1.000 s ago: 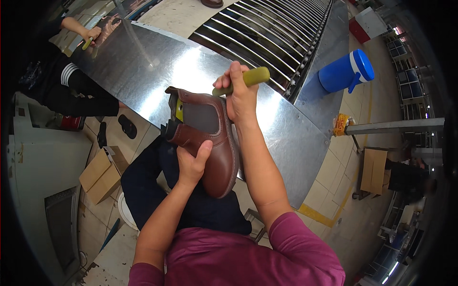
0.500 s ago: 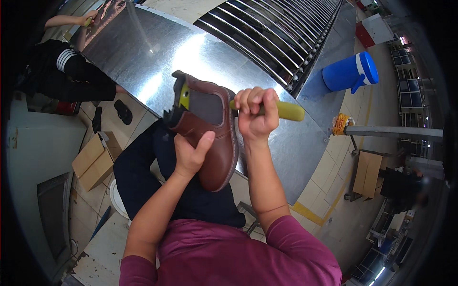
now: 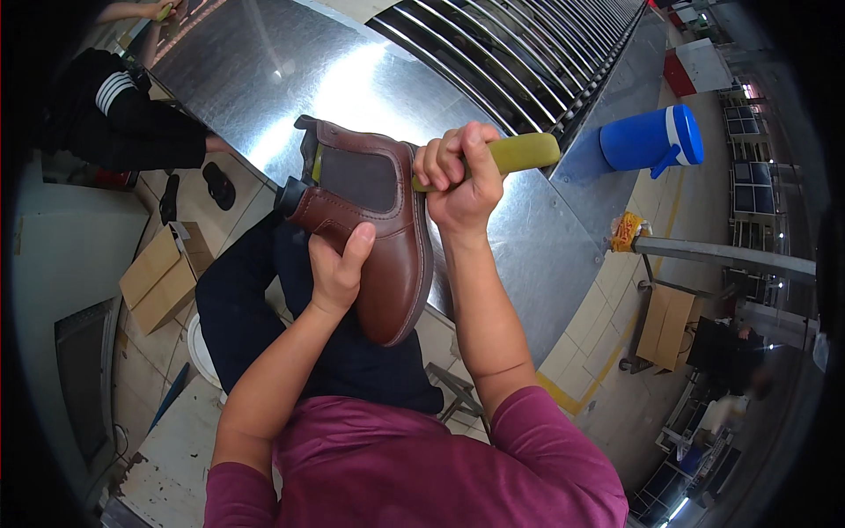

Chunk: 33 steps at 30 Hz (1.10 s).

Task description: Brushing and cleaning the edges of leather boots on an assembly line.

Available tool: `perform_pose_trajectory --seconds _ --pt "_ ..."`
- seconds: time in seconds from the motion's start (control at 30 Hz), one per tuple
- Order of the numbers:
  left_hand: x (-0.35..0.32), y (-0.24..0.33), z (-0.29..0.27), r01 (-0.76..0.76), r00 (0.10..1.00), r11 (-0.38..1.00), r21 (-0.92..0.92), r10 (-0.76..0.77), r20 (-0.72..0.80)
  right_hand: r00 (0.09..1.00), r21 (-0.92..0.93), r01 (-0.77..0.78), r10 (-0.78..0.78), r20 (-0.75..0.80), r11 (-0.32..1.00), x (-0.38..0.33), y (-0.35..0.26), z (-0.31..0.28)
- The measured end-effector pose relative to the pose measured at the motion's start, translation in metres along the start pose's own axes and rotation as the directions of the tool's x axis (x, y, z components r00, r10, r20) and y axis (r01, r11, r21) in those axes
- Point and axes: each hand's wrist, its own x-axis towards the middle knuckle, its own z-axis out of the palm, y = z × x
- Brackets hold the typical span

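A brown leather ankle boot [image 3: 387, 273] with a dark grey elastic side panel [image 3: 359, 179] lies tilted in my hands above my lap, toe toward me and sole to the right. My left hand [image 3: 339, 273] is closed round its front, thumb on the leather. A narrow strip of something yellow-green [image 3: 317, 165] shows inside the boot's opening. My right hand [image 3: 459, 180] grips a thick yellow-green handle [image 3: 528, 152] whose rounded end sticks out to the right. Its other end lies by the sole edge; what it carries there, if anything, is hidden.
A shiny metal table [image 3: 255, 79] stands ahead, with a rack of metal rollers [image 3: 510, 62] beyond it. A blue jug [image 3: 638, 141] sits at the right. Another person's leg [image 3: 145, 123] and cardboard box [image 3: 163, 273] are left; a metal rail [image 3: 722, 250] juts in from the right.
The boot has turned so its side panel faces up more and its opening shows less. The handle's free end has swung upward with my right hand.
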Motion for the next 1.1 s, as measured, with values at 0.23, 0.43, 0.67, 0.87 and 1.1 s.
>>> perform_pose_trajectory --seconds 0.23,0.43,0.67,0.87,1.1 --pt "-0.004 -0.002 0.002 -0.029 0.999 1.0 -0.005 0.029 -0.029 0.973 -0.106 0.135 -0.112 0.203 0.985 -0.022 -0.004 0.002" --pt "-0.005 -0.005 -0.004 -0.016 1.0 1.0 -0.021 0.016 0.002 0.963 -0.127 0.058 -0.023 0.267 0.99 -0.052 -0.016 0.006" --pt "-0.001 -0.001 -0.002 -0.094 0.995 0.995 0.029 0.096 -0.04 0.946 -0.234 0.164 -0.085 0.313 0.958 -0.112 -0.034 0.025" --pt "0.005 -0.002 0.006 -0.168 0.984 0.979 0.118 0.174 -0.039 0.834 -0.552 0.478 -0.157 0.529 0.683 -0.176 -0.035 0.049" --pt "0.005 -0.003 0.047 -0.183 0.955 0.966 0.184 0.22 -0.201 0.938 -0.453 -0.303 0.346 0.012 0.839 -0.243 -0.052 0.014"
